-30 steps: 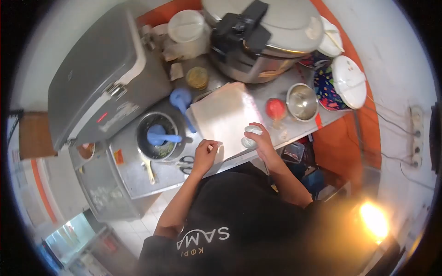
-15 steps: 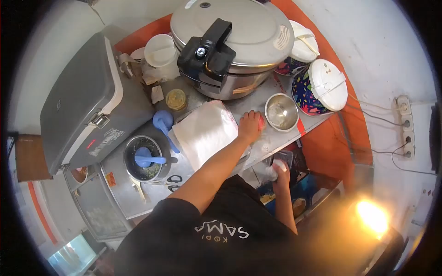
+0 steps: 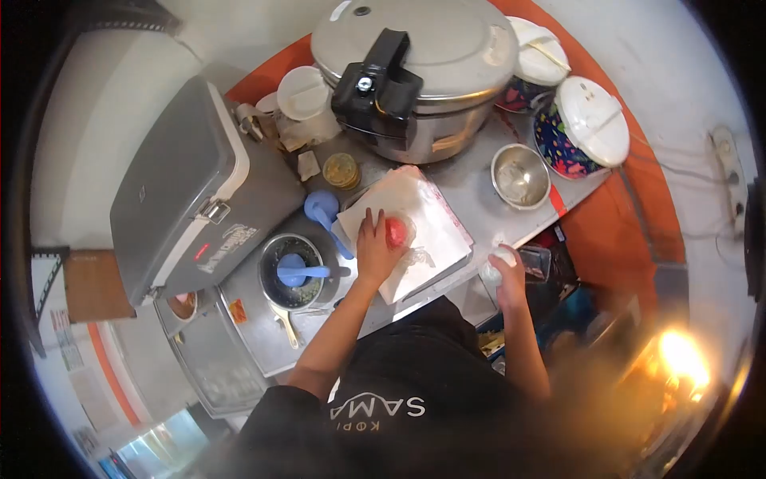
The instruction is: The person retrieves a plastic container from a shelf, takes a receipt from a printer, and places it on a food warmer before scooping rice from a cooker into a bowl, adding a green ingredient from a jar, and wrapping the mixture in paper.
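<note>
My left hand (image 3: 378, 249) is over a stack of wrapping paper (image 3: 435, 215) on the steel counter. Its fingers point away from me, pressed against a small red thing in clear plastic (image 3: 396, 232); the thumb is mostly hidden. A bit of clear plastic (image 3: 416, 259) lies on the paper beside the wrist. Past the counter's front edge, my right hand (image 3: 511, 278) is closed around a whitish bundle in clear plastic (image 3: 491, 273), whose contents I cannot make out. A steel bowl (image 3: 521, 177) stands right of the paper.
A large rice cooker (image 3: 447, 132) stands at the back, near lidded patterned containers (image 3: 594, 120). On the left are a grey cool box (image 3: 179, 188), a blue scoop (image 3: 321, 207), a jar (image 3: 341, 170) and a pot (image 3: 266, 263) with another blue scoop (image 3: 292, 271) in it.
My left hand has moved left from beside the steel bowl onto the paper stack, bringing the red thing. My right hand has come up slightly with the whitish bundle. The view has shifted.
</note>
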Motion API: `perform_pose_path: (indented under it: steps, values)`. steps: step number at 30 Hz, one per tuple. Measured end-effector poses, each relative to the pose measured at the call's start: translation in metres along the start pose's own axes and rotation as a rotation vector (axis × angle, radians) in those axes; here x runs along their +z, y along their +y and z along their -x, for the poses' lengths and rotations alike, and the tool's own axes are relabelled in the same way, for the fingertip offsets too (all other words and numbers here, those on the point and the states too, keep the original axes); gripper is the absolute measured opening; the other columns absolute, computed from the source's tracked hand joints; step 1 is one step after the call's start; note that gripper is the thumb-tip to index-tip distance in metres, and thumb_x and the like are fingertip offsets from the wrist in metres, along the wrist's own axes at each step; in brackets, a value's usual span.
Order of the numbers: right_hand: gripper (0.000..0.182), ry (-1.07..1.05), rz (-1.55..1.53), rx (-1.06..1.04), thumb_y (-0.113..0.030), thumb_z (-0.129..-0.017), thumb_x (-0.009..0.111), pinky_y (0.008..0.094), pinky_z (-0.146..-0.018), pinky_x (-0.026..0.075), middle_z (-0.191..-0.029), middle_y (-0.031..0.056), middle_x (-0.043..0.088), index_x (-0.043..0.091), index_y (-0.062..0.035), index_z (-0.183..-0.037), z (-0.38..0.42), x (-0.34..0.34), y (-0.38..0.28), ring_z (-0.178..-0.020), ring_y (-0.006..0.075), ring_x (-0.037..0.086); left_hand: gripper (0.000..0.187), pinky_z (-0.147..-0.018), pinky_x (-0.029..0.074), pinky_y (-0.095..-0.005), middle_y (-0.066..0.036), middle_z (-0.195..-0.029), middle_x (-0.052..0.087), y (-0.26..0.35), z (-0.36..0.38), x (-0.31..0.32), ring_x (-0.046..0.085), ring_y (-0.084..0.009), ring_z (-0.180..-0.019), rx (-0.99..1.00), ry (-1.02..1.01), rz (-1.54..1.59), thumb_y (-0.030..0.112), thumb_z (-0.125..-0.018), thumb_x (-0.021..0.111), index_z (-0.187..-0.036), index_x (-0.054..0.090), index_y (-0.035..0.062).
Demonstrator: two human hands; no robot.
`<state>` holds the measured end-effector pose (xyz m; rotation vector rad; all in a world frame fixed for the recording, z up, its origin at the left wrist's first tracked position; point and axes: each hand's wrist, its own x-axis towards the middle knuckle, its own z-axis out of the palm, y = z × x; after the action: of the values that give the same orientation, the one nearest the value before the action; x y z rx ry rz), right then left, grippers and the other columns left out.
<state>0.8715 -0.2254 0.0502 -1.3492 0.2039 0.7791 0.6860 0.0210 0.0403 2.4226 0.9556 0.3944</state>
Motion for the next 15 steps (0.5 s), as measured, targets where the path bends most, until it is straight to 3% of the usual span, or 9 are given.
perform_pose_path:
  steps: [5, 8, 10, 15]
  values:
    - [0.052, 0.062, -0.073, -0.046, -0.002, -0.072, 0.076, 0.0326, -0.078, 0.053, -0.101, 0.0099, 0.063, 0.054, -0.0027, -0.120, 0.062, 0.002, 0.031, -0.091, 0.0208, 0.063, 0.072, -0.108, 0.033, -0.0500, -0.027, -0.143, 0.035, 0.011, 0.034, -0.023, 0.036, -0.0449, -0.130, 0.252, 0.069, 0.070, 0.020, -0.076, 0.073, -0.138, 0.042, 0.0013]
    - [0.054, 0.115, -0.074, -0.013, -0.005, -0.071, 0.079, 0.0335, -0.074, 0.055, -0.099, 0.0111, 0.065, 0.054, -0.0036, -0.118, 0.123, -0.005, 0.062, -0.084, 0.0211, 0.065, 0.062, -0.107, 0.033, -0.0507, -0.026, -0.142, 0.037, 0.012, 0.077, -0.024, 0.037, -0.0436, -0.130, 0.350, -0.020, 0.124, 0.016, -0.081, 0.067, -0.136, 0.044, 0.0015]
    - [0.050, 0.172, -0.065, -0.014, -0.003, -0.072, 0.076, 0.0372, -0.075, 0.056, -0.095, 0.0111, 0.066, 0.054, -0.0044, -0.117, 0.177, -0.009, 0.090, -0.084, 0.0227, 0.066, 0.054, -0.107, 0.032, -0.0507, -0.025, -0.142, 0.038, 0.014, 0.114, -0.026, 0.037, -0.0421, -0.131, 0.532, -0.040, 0.175, 0.013, -0.083, 0.064, -0.133, 0.047, 0.0011]
    - [0.051, 0.293, -0.154, -0.084, -0.009, -0.067, 0.083, 0.0328, -0.075, 0.052, -0.094, 0.0078, 0.066, 0.058, -0.0058, -0.111, 0.307, -0.035, 0.189, -0.087, 0.0175, 0.064, 0.040, -0.108, 0.032, -0.0490, -0.021, -0.141, 0.041, 0.007, 0.232, -0.029, 0.038, -0.0400, -0.130, 0.605, -0.353, 0.330, 0.006, -0.085, 0.060, -0.124, 0.054, -0.0006]
